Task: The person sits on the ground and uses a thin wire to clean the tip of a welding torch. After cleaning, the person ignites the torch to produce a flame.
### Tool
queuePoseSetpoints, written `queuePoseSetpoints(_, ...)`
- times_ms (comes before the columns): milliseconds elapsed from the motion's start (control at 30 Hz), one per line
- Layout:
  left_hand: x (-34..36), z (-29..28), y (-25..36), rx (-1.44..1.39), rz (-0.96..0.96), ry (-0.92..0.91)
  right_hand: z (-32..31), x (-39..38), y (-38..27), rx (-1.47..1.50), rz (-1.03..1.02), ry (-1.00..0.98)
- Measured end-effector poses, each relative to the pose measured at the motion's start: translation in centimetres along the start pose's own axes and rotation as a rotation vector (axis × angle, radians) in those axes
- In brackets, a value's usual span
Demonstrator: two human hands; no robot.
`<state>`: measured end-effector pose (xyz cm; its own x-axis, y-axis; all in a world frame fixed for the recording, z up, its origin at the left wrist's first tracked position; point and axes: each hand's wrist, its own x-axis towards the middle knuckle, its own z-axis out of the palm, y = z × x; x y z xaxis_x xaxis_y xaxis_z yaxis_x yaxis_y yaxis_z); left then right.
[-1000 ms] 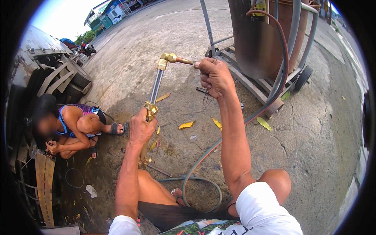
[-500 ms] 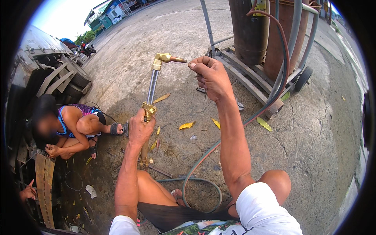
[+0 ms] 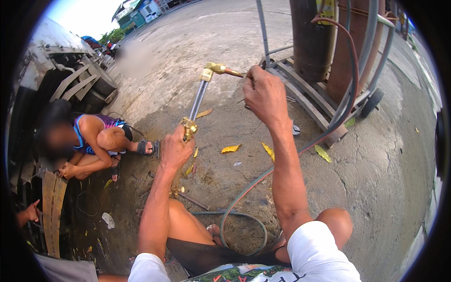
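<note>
My left hand (image 3: pixel 177 149) grips the handle of a brass cutting torch (image 3: pixel 199 98), held upright and tilted slightly, its head turned to the right. My right hand (image 3: pixel 264 96) is closed at the torch's copper nozzle (image 3: pixel 231 71), fingers pinched around thin wire pieces (image 3: pixel 290 99), which stick out behind it; the fingertips are partly hidden, so I cannot tell whether a wire is inside the tip. Red and green hoses (image 3: pixel 249 185) loop on the concrete below.
At right, two gas cylinders (image 3: pixel 310 47) stand on a wheeled cart (image 3: pixel 331 129). At left, a crouching co-worker (image 3: pixel 96 136) handles a rusty flat bar (image 3: pixel 52 202) beside vehicle parts (image 3: pixel 82 84); another person's hand (image 3: pixel 29 211) shows low at the edge. Dry leaves (image 3: pixel 231 148) lie around.
The view has shifted a little, moving the scene rightward. My right hand has turned and come back up against the nozzle. Another person's hand and leg have come in at lower left.
</note>
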<state>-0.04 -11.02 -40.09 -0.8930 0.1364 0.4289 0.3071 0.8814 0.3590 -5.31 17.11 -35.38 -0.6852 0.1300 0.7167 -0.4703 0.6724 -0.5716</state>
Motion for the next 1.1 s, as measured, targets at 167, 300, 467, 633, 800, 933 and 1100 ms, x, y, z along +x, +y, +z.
queuePoseSetpoints(167,0.4,-1.1,0.1,0.142,0.026,-0.038,-1.3,0.7,-1.2,-0.24,-0.054,-0.074)
queuePoseSetpoints(300,0.3,-1.4,-0.5,0.124,0.023,-0.038,-1.5,0.8,-2.0,-0.265,-0.095,-0.097)
queuePoseSetpoints(467,-0.2,-1.2,-1.0,0.076,-0.024,-0.06,-0.8,0.5,-2.3,-0.167,-0.085,-0.106)
queuePoseSetpoints(633,0.0,-1.2,-0.8,0.085,-0.013,-0.068,-1.0,0.9,-0.8,-0.208,-0.15,-0.189)
queuePoseSetpoints(800,0.0,-1.5,-1.4,0.095,-0.022,-0.079,-1.1,1.0,-0.6,-0.176,-0.163,-0.251)
queuePoseSetpoints(933,0.0,-1.5,-0.8,0.021,-0.053,-0.094,-0.7,0.9,0.0,-0.05,-0.049,-0.191)
queuePoseSetpoints(1100,-0.4,0.0,0.1,-0.062,-0.086,-0.107,0.8,0.5,1.1,0.076,0.191,-0.052)
